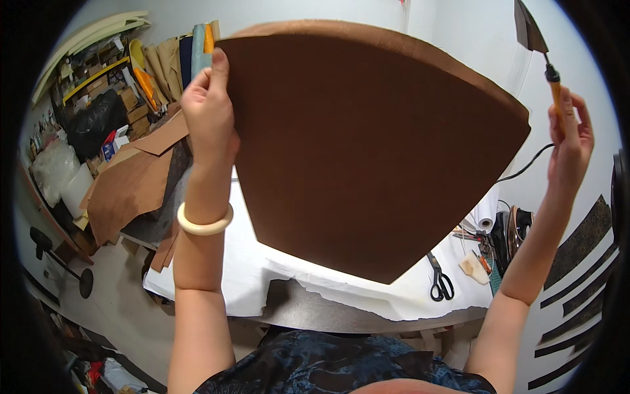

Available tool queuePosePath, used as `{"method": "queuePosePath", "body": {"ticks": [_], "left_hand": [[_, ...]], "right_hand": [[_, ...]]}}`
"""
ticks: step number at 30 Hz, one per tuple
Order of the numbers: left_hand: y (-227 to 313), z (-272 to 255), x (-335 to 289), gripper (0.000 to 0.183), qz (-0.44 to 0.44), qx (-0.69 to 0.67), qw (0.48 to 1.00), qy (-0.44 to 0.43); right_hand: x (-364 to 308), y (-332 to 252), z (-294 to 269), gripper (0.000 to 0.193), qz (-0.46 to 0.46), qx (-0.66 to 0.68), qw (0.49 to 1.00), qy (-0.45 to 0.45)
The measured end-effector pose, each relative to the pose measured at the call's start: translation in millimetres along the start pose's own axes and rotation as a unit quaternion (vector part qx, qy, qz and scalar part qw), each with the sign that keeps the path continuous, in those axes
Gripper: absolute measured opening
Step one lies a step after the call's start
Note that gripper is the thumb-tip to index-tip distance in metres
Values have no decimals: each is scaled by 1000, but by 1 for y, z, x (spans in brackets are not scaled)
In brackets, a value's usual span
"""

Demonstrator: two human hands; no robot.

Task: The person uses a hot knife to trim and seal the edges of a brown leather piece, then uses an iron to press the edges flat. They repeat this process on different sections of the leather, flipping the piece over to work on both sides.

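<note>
In the head view, we pinch the upper left corner of a large brown sheet [367,151] in our left hand [209,108], the sheet raised before us above the table [315,305]. Our right hand [571,141], well apart from it, closes around the wooden handle of a flat-bladed tool [552,73], blade up. Black-handled scissors [441,285] lie on white paper [203,272] below the sheet's lower right edge.
</note>
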State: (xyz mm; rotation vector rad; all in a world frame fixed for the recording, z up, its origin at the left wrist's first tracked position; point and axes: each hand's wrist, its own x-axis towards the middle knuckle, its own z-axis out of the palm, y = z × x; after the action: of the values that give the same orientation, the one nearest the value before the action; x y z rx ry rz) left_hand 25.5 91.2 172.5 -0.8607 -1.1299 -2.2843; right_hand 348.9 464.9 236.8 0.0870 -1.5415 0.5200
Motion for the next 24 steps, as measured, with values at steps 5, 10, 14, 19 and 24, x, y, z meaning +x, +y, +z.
{"method": "queuePosePath", "body": {"ticks": [5, 10, 14, 19, 24], "left_hand": [[-30, -5, -37, 43, -70, -43, 997, 16], [-43, -29, -55, 40, -85, -38, 995, -39], [-30, -42, -65, 28, -107, -66, 987, -99], [-6, -56, -44, 35, -185, -6, 937, -296], [4, -49, -42, 25, -191, -68, 926, -318]], "right_hand": [[60, -25, -13, 37, -158, -184, 966, -95], [61, -78, 49, 32, -238, -131, 912, -307], [56, -75, 97, 24, -219, -115, 876, -413], [49, -96, 144, 16, -259, -75, 837, -476], [54, -106, 152, 16, -258, -68, 820, -507]]}}
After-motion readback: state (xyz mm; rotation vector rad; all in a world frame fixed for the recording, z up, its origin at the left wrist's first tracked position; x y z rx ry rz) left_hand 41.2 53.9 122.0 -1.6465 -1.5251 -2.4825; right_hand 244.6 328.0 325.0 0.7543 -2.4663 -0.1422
